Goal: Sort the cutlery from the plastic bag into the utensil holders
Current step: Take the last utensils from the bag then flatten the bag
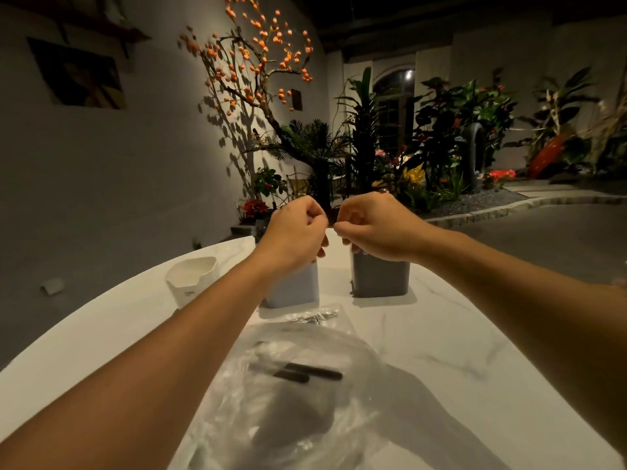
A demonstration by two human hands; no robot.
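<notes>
A clear plastic bag point(305, 395) lies crumpled on the white marble table point(458, 351); inside it show black cutlery handles point(312, 371) and shiny metal ends point(315, 317). Behind it stand three utensil holders: a white one point(193, 279), a pale grey one point(295, 286) and a dark grey one point(380, 279). My left hand point(295, 228) and my right hand point(376, 225) hover close together above the two grey holders, fingers curled. Thumb and forefinger of each hand pinch a small thin strip point(334, 225) between them; what it is I cannot tell.
The table's rounded far edge runs just behind the holders. Beyond it are a dark floor, a white wall with an orange-fruited branch tree point(258, 62), and a bed of plants point(424, 147) with a stone kerb.
</notes>
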